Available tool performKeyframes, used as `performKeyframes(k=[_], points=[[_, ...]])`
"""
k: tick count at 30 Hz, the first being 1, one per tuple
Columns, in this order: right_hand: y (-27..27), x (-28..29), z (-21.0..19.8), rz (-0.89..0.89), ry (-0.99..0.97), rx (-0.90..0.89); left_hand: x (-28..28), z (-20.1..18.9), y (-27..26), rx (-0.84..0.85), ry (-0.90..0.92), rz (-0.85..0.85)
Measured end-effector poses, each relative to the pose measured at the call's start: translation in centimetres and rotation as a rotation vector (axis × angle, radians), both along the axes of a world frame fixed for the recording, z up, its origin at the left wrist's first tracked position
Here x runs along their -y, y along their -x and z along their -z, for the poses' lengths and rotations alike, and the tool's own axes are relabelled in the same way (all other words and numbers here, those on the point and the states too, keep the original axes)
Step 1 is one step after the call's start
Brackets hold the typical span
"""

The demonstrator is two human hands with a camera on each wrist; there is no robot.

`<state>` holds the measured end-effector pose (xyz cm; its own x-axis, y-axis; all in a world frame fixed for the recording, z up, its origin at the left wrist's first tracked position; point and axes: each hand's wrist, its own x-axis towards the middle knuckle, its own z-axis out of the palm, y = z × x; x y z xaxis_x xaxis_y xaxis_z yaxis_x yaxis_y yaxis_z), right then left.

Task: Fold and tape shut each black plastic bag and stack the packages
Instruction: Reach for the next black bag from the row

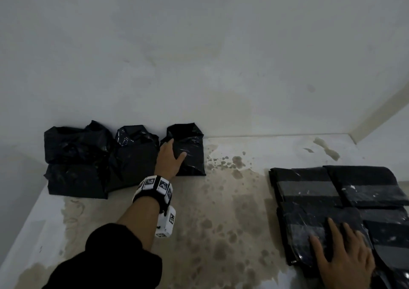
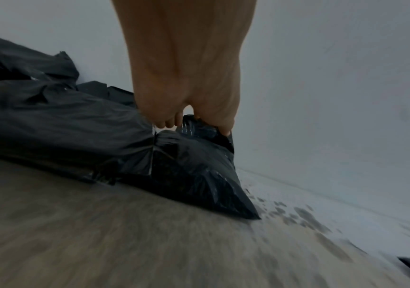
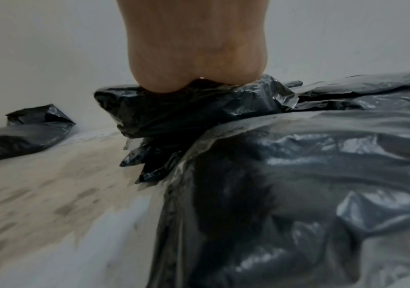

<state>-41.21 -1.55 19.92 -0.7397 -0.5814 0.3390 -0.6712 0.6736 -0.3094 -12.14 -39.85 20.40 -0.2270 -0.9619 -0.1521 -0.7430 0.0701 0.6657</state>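
Toward the right edge of the stained pale floor (image 1: 221, 211): taped, flat black plastic packages (image 1: 309, 191) stacked in overlapping layers, judged finished. Along the back edge against the white wall (image 1: 199, 45): three untaped, loosely folded black plastic bags (image 1: 77, 156), judged still to fold, tape and stack. Left hand (image 1: 169, 159) reaching forward, fingers and thumb curled round the left side of the rightmost untaped bag (image 2: 194, 165), thumb across its front. Right hand (image 1: 345, 255) palm-down on the nearest taped package (image 3: 297, 194), fingers straight, slightly spread, pressing flat.

Stained white surface (image 1: 221, 211) carries loose bags (image 1: 132, 156) and taped packages (image 1: 309, 191).
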Motion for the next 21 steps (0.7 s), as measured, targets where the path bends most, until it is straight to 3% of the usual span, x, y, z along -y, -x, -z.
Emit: performKeyframes(k=[7, 13, 17, 21], points=[[0.8, 0.9, 0.3, -0.075, -0.007, -0.089, 3.9, 2.9, 1.2, 0.228, -0.036, -0.057], [0.2, 1.3, 0.0, -0.058, -0.010, -0.040, 3.4, 2.1, 1.8, 0.325, -0.033, 0.002], [0.3, 0.9, 0.6, -0.033, 0.013, -0.084, 1.7, 1.3, 2.3, 0.297, -0.047, 0.030], [-0.2, 0.6, 0.6, 0.007, 0.026, -0.023, -1.9, 0.6, 2.1, 0.251, 0.075, 0.078]])
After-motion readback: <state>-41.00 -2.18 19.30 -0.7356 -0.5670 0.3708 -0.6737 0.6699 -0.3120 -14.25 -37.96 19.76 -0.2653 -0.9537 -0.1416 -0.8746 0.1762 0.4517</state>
